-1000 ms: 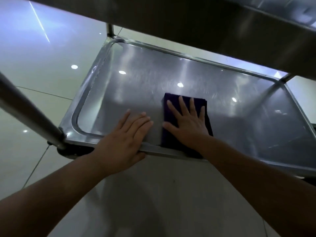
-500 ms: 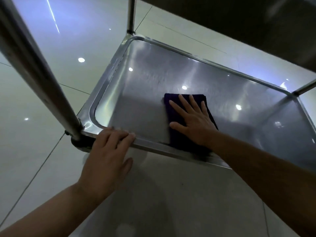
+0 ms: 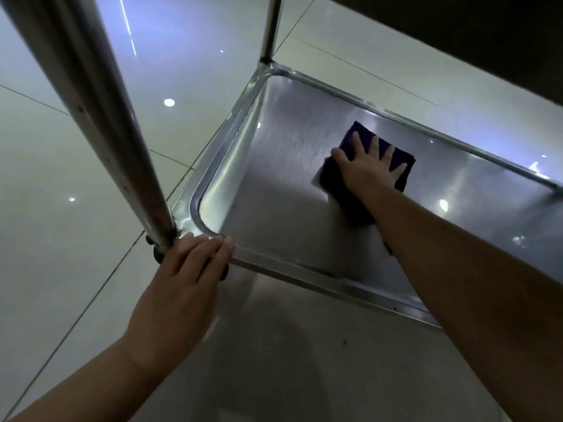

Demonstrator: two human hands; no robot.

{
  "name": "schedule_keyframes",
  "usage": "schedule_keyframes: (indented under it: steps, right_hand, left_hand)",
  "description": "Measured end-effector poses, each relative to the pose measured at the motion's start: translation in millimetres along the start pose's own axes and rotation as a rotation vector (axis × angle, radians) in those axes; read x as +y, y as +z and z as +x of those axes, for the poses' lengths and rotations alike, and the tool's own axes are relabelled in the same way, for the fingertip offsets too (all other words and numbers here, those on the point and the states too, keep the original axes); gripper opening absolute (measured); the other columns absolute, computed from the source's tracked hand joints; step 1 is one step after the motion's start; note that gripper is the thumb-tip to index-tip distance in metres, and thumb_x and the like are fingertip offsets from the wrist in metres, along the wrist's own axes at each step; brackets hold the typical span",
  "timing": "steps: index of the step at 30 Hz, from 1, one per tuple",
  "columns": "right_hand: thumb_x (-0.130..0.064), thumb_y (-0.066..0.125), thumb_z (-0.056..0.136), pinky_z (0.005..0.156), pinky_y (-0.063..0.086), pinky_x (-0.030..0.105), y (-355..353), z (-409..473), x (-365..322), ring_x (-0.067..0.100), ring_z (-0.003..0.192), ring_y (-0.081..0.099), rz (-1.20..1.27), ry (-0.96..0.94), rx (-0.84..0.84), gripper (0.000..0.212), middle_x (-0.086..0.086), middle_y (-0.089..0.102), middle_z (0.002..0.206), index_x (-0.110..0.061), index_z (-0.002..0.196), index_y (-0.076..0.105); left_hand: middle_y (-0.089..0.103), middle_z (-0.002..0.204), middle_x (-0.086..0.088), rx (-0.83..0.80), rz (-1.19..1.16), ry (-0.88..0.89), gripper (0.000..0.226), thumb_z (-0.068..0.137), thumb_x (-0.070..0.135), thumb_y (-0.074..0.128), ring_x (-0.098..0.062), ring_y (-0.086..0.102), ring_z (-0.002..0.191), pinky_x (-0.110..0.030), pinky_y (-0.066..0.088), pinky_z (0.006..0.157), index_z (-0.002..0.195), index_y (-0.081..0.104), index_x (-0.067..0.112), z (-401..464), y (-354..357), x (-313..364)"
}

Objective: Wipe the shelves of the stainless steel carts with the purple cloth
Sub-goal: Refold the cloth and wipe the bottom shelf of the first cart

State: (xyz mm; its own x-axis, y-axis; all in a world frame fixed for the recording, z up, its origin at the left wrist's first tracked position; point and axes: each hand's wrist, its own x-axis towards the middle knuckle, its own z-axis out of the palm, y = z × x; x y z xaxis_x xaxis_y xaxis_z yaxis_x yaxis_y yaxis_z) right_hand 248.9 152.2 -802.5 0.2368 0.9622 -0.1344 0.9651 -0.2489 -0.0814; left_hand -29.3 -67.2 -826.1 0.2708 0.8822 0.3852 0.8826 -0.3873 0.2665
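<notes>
On the bottom shelf [image 3: 274, 208], right hand [image 3: 370, 172] presses purple cloth [image 3: 399, 158] flat-fingered; left hand [image 3: 185, 278] rests straight-fingered beside near post [image 3: 100, 117].

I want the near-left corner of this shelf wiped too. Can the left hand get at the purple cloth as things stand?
Probably yes. The left hand rests on the shelf rim at the near corner, and only bare steel lies between it and the purple cloth. But the right hand presses flat on the cloth and would have to lift first.

dim, bluish light; ceiling lamps glare off the glossy floor [image 3: 76, 166]; wide-angle bending at edges
</notes>
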Motion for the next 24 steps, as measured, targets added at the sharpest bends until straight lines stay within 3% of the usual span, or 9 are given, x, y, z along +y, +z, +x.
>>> schedule_keyframes:
  steps: [4, 8, 11, 15, 19, 24]
  right_hand:
    - [-0.072, 0.015, 0.089, 0.112, -0.008, 0.061, 11.7, -60.4, -17.1, 0.036, 0.146, -0.009, -0.092, -0.172, 0.037, 0.073, 0.006, -0.004, 0.162, -0.038, 0.152, -0.001]
    - [-0.079, 0.005, 0.079, 0.112, -0.015, 0.056, 23.8, -123.0, -36.8, 0.031, 0.144, -0.021, -0.148, -0.437, -0.032, 0.08, 0.001, -0.016, 0.16, -0.043, 0.147, -0.015]
    - [-0.077, 0.013, 0.081, 0.11, -0.021, 0.052, 26.8, -139.9, -44.4, 0.028, 0.143, -0.026, -0.156, -0.517, -0.082, 0.078, -0.001, -0.02, 0.159, -0.046, 0.146, -0.017]
    - [-0.076, 0.015, 0.08, 0.114, -0.014, 0.052, 19.9, -116.1, -52.4, 0.026, 0.146, -0.017, -0.141, -0.549, -0.054, 0.078, -0.003, -0.011, 0.161, -0.047, 0.148, -0.008]
    - [-0.074, 0.022, 0.086, 0.116, -0.005, 0.055, 9.3, -57.7, -69.3, 0.028, 0.147, -0.008, -0.102, -0.472, -0.028, 0.073, 0.0, -0.002, 0.162, -0.045, 0.15, 0.0]
    - [-0.07, 0.024, 0.09, 0.114, -0.007, 0.059, 0.0, -1.3, -95.9, 0.032, 0.147, -0.01, -0.04, -0.255, -0.035, 0.072, 0.003, -0.004, 0.162, -0.041, 0.151, 0.003]
  left_hand:
    - [0.062, 0.118, -0.019, 0.025, 0.039, 0.044, 0.05, 0.073, -0.003, 0.053, -0.031, 0.044, 0.114, -0.043, 0.033, 0.107, 0.122, 0.059, -0.005, -4.6, 6.6, -2.4]
    - [0.064, 0.116, -0.02, 0.041, 0.091, 0.052, 0.05, 0.073, -0.009, 0.062, -0.032, 0.044, 0.112, -0.05, 0.04, 0.099, 0.122, 0.06, -0.003, -4.8, 9.1, -3.4]
    - [0.063, 0.116, -0.02, 0.049, 0.091, 0.01, 0.043, 0.08, 0.003, 0.055, -0.033, 0.045, 0.113, -0.051, 0.038, 0.1, 0.123, 0.06, -0.001, -5.8, 10.7, -0.2]
    - [0.063, 0.116, -0.02, 0.023, 0.069, -0.023, 0.044, 0.082, 0.007, 0.049, -0.039, 0.057, 0.109, -0.053, 0.043, 0.099, 0.123, 0.06, -0.001, -6.5, 10.2, 2.4]
    - [0.063, 0.116, -0.016, 0.04, 0.006, -0.03, 0.047, 0.08, 0.009, 0.051, -0.034, 0.051, 0.113, -0.052, 0.044, 0.098, 0.125, 0.059, 0.002, -5.9, 8.4, -1.4]
    - [0.062, 0.121, -0.013, 0.033, -0.036, 0.003, 0.051, 0.081, 0.015, 0.044, -0.03, 0.043, 0.118, -0.041, 0.027, 0.11, 0.129, 0.056, 0.002, -6.8, 9.0, -6.3]
